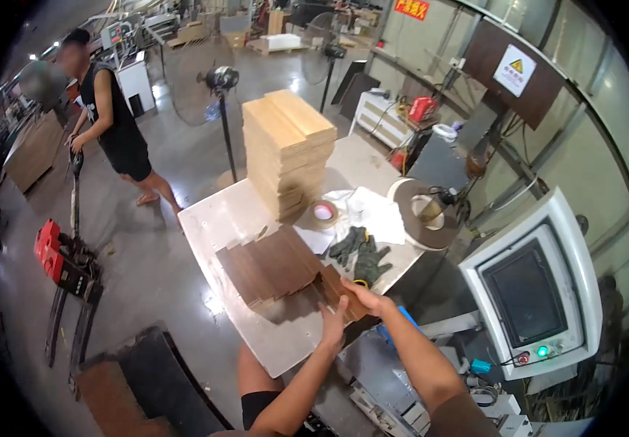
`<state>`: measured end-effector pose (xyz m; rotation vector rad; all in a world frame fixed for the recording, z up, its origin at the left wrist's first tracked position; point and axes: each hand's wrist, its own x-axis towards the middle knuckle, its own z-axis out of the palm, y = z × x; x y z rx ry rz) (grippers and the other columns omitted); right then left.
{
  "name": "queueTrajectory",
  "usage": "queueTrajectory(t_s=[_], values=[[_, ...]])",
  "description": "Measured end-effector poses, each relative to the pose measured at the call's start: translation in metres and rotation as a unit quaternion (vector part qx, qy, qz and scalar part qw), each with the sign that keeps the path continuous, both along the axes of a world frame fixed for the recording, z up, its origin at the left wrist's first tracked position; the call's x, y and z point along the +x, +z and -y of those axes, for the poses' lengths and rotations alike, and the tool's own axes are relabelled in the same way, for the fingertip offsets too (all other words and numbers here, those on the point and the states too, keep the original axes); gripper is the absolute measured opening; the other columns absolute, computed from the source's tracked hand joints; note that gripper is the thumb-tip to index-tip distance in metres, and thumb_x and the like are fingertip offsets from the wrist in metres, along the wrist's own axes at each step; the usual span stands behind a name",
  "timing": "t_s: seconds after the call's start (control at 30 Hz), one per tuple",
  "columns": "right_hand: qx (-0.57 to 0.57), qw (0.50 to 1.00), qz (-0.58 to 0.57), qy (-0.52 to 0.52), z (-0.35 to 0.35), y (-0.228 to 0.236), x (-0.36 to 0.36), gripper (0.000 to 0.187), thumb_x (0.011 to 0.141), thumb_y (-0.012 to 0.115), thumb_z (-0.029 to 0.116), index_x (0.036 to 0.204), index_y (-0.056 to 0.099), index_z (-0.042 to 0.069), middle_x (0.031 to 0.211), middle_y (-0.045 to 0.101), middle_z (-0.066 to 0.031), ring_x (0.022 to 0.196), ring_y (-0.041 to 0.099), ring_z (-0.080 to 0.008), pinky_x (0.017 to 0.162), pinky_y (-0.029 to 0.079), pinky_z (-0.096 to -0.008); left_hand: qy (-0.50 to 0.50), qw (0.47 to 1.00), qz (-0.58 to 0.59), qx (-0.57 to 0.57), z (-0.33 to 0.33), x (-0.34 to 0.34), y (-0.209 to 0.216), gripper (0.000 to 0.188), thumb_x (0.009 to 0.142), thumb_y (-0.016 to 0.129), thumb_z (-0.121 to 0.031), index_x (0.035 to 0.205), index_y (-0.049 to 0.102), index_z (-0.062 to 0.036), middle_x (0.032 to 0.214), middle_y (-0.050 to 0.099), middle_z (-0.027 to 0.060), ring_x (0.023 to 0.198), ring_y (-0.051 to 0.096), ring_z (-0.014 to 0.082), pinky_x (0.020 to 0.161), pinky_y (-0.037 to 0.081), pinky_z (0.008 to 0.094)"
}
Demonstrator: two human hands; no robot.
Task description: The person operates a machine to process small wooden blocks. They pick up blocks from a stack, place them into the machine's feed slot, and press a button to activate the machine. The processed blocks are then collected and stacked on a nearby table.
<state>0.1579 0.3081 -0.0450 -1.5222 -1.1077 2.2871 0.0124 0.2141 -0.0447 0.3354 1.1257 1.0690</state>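
Note:
Both my hands are at a few small brown wood-grain boards [341, 290] by the right end of a stack of similar brown boards [270, 264]. My left hand [334, 322] grips their near left side, its fingers partly hidden. On the right side, my right hand [370, 298] has its fingers closed round the edge, thumb towards the top. How many boards are held I cannot tell. The stack lies slightly fanned on a pale worktable [205, 218]. Just beyond my right hand lie dark green work gloves [369, 261].
A tall pile of light wood boards [285, 156] stands at the table's far side, near a tape roll [324, 211] and a big edge-band coil [420, 211]. A machine screen [525, 291] rises at right. A person [110, 116] holds a red pallet jack [56, 251] at left.

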Motion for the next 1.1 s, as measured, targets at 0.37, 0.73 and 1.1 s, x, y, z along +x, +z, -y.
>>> queueTrajectory(t_s=[0.37,0.73,1.1], values=[[-0.026,0.997,0.057,-0.051,-0.012,0.001,-0.007,0.103,0.094,0.053,0.088,0.164,0.047,0.013,0.16,0.055,-0.0144,0.142,0.056,-0.0329,0.118,0.047,-0.052,0.094,0.992,-0.018,0.087,-0.031,0.039,-0.079,0.098,0.098,0.078,-0.048,0.165,0.027,0.0039,0.162,0.044,0.0213,0.147,0.049,0.0322,0.123,0.04,0.0415],[-0.027,0.98,-0.086,-0.177,0.05,0.002,-0.015,0.068,0.105,0.057,0.061,0.146,0.063,0.007,0.135,0.073,-0.0131,0.119,0.07,-0.0308,0.109,0.054,-0.0453,-0.016,0.947,-0.322,0.0,0.0,0.042,-0.061,0.096,0.092,0.069,-0.058,0.164,0.034,-0.0057,0.153,0.055,0.0249,0.142,0.055,0.0413,0.119,0.041,0.0465],[0.043,0.931,-0.033,-0.362,0.21,0.019,0.03,0.052,0.104,0.069,0.039,0.142,0.063,0.004,0.131,0.072,-0.0132,0.118,0.07,-0.0287,0.103,0.056,-0.0425,-0.042,0.981,-0.173,0.081,0.149,0.085,-0.047,0.087,0.097,0.07,-0.051,0.163,0.035,-0.006,0.149,0.058,0.0225,0.138,0.059,0.0372,0.115,0.046,0.0454]])
